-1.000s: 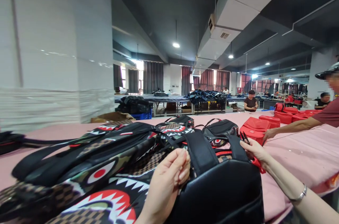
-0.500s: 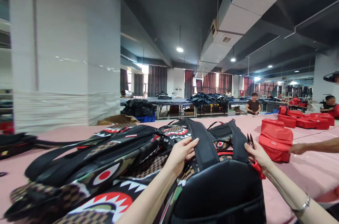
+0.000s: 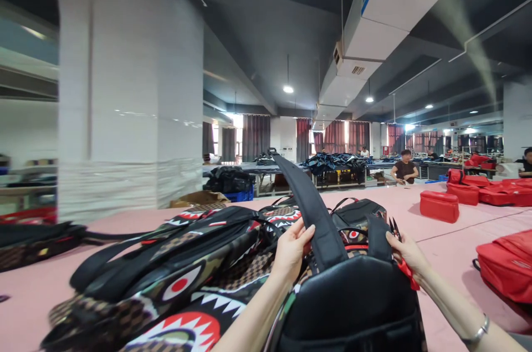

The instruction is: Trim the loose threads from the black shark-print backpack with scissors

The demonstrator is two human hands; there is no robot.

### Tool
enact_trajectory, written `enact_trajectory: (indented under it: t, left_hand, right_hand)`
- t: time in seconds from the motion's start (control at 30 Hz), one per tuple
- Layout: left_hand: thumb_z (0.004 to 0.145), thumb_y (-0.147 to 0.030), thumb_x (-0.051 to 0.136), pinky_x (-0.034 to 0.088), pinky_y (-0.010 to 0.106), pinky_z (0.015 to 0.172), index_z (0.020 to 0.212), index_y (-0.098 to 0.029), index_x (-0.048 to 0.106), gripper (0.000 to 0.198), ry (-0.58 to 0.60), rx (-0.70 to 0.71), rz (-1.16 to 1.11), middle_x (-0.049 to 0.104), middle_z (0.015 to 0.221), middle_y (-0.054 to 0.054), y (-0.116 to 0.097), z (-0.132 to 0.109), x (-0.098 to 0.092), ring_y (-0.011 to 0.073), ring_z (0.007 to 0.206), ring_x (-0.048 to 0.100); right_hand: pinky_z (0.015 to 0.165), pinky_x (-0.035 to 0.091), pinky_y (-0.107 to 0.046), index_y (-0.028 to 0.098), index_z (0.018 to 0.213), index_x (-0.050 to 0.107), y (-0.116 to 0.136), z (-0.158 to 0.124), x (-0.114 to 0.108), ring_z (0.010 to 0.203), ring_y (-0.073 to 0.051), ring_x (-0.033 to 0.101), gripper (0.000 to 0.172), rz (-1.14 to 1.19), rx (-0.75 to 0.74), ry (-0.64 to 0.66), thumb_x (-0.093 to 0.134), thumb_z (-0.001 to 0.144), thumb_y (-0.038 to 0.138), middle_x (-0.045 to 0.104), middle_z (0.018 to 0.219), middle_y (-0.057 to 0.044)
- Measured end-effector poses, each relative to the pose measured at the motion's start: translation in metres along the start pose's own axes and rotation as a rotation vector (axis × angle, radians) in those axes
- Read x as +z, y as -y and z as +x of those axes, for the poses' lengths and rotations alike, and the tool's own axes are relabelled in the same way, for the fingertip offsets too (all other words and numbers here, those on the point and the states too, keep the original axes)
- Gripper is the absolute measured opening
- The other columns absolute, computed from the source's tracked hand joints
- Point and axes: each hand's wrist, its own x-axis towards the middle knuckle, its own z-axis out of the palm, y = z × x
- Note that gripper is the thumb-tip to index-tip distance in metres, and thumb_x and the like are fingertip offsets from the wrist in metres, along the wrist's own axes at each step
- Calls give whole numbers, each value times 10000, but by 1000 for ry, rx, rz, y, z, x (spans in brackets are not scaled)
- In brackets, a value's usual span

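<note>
the padded shoulder strap (image 3: 310,205) had swung up toward eleven o'clock, pinched by the left hand (image 3: 292,249), seemingly easier to work; the right hand (image 3: 409,256) gripped red-handled snips (image 3: 394,229); the black backpack (image 3: 353,305) sat at five o'clock.

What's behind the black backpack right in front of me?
Between and beyond its straps, another dark backpack shows, with a red-and-white eye; past that, the pink table. The near backpack covers the lower part, so I can't tell what's there.
</note>
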Motion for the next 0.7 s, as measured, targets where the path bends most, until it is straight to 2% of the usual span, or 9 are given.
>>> enact_trajectory:
  t: [0.17,0.3,0.33,0.4,0.47,0.53,0.57,0.7]
  left_hand:
    - [552,-267,807,560,322,716,1016,-143,621,515,19,48,-14,704,937,95,6,2,-2,258,869,657]
    - [583,-291,792,555,290,656,1072,-141,593,549,34,72,2,700,950,98,3,0,0,244,836,660]
    - [591,-297,787,549,270,625,1105,-146,579,574,40,76,15,701,947,94,0,-1,1,231,805,663]
    - [609,-314,775,527,231,563,1171,-167,544,625,53,85,50,703,936,82,-7,-5,4,202,742,664]
    - [626,-333,763,509,211,533,1211,-189,521,649,70,90,86,702,940,71,-16,-8,8,188,721,660]
    - [639,-348,749,516,217,563,1217,-198,526,637,97,89,125,697,965,70,-25,-13,13,195,759,658]
    - [643,-351,745,525,228,603,1204,-197,541,617,114,92,151,693,984,71,-29,-15,16,204,796,656]
    - [644,-344,731,505,316,845,1074,-186,645,466,206,143,315,681,1038,73,-33,-23,31,250,955,621]
  right_hand:
    - [339,142,-156,208,758,403,-3,1,-2,331,-12,191,531,54,20,-5,714,580,600,271,453,131]
    - [348,142,-172,202,686,400,-4,2,-3,332,-23,205,516,-11,14,-25,691,588,616,270,440,122]
    - [350,162,-180,200,651,399,-3,2,-3,337,-34,236,511,-66,4,-42,683,591,620,284,434,112]
    - [388,279,-201,190,621,447,2,0,-1,410,-79,394,473,-186,-64,-117,683,600,600,411,470,59]
    - [558,428,-244,174,701,550,13,-4,2,660,-158,567,417,-261,-191,-214,691,616,557,594,672,-28]
    - [754,455,-297,166,855,604,31,-8,9,917,-220,578,426,-267,-301,-267,682,646,528,644,925,-79]
    - [790,452,-316,160,908,609,42,-10,13,967,-236,567,445,-254,-329,-262,671,661,526,642,987,-91]
    - [686,481,-319,125,1006,612,91,-15,31,887,-239,592,506,-136,-399,-220,631,710,536,661,972,-114]
